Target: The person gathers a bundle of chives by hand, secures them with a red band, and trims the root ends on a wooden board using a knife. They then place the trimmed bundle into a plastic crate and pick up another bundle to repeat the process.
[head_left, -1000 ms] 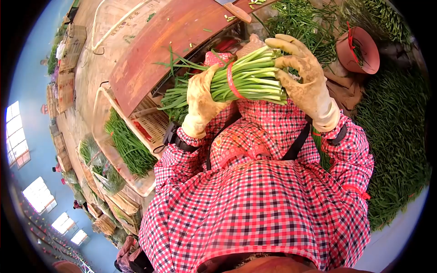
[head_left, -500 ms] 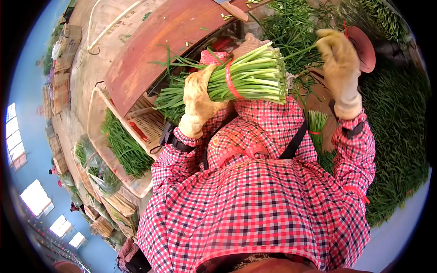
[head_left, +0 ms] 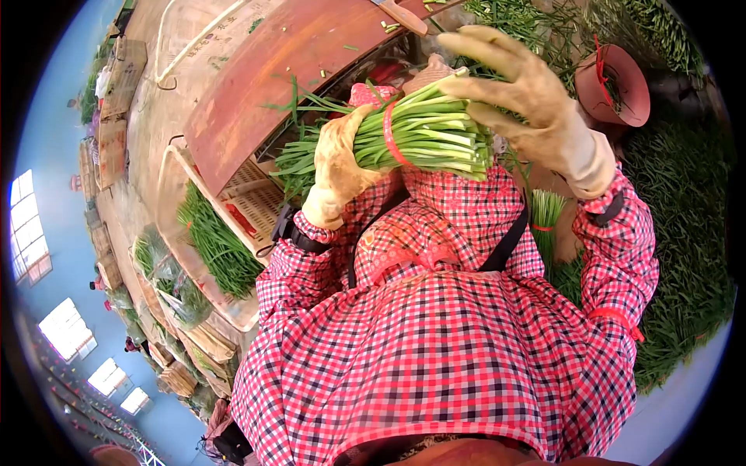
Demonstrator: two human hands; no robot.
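Note:
A thick bundle of green stalks (head_left: pixel 439 128) lies sideways above my lap, its pale cut ends facing right. Around it runs a red band (head_left: pixel 391 136). My gloved left hand (head_left: pixel 339 159) is wrapped round the leafy side of the bundle, left of the band. My gloved right hand (head_left: pixel 536 101) has its fingers spread over the upper right of the bundle, by the cut ends; whether the fingertips touch the stalks I cannot tell. Nothing shows in that hand.
A red-brown board (head_left: pixel 264 85) bears a knife (head_left: pixel 402 15) at its far end. A crate (head_left: pixel 167 225) of greens stands left. On the right are a red container (head_left: pixel 622 85), a banded bundle (head_left: pixel 546 221) and a large heap of greens (head_left: pixel 684 233).
My right hand has moved left to the bundle's cut ends and its fingers have spread. The strand near that hand no longer shows there. My left hand still grips the bundle.

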